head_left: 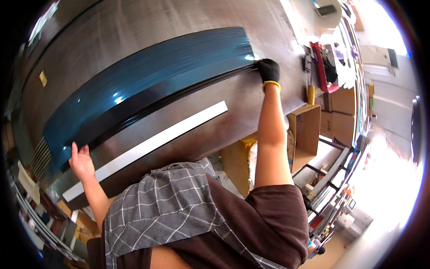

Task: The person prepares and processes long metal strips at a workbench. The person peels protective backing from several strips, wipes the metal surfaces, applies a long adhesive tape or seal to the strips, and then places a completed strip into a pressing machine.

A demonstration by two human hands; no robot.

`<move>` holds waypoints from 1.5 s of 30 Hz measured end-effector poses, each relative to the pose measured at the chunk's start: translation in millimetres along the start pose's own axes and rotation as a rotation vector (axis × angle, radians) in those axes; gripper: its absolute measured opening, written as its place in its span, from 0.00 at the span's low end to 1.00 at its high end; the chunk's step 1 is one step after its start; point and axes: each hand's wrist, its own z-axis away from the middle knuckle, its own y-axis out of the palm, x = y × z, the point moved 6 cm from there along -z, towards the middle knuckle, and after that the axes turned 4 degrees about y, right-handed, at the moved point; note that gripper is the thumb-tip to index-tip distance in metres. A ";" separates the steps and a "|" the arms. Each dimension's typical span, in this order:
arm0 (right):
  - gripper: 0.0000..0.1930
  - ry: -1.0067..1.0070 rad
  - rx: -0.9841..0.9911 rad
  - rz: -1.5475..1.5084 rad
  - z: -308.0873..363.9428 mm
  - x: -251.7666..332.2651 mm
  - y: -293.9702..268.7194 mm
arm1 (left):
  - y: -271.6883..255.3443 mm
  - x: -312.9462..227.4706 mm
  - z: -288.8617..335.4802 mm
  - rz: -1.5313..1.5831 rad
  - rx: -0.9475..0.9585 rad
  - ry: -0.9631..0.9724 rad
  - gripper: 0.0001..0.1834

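Note:
Long, glossy blue strips (148, 67) lie side by side on the dark table (188, 130), running from lower left to upper right. A dark glossy strip (179, 93) runs along their near side. My right hand (268, 71), in a black glove with a yellow cuff, is closed at the right end of this dark strip; its fingertips are hidden. My left hand (82, 163) is bare, fingers apart, beside the strips' near left end; I cannot tell whether it touches them. Between my body and the dark strip lies a flat white bar (156, 141).
Open cardboard boxes (306, 134) stand below the table's right edge, near my right forearm. Farther right are a red tray (323, 67) with dark items and a yellow-handled tool (311, 95). A small yellow piece (43, 79) lies at the far left of the table.

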 end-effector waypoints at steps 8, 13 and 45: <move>0.11 -0.190 0.302 0.160 -65.6 -81.7 17.0 | -42.4 -28.5 -20.5 -0.058 -0.115 -0.132 0.02; 0.14 -0.650 0.320 0.666 -61.7 -72.0 24.5 | -142.1 -87.2 -38.4 -0.362 -0.313 -0.205 0.06; 0.14 -0.481 0.018 0.215 130.9 37.9 16.3 | -90.3 -76.1 -13.2 -1.715 -0.381 0.729 0.20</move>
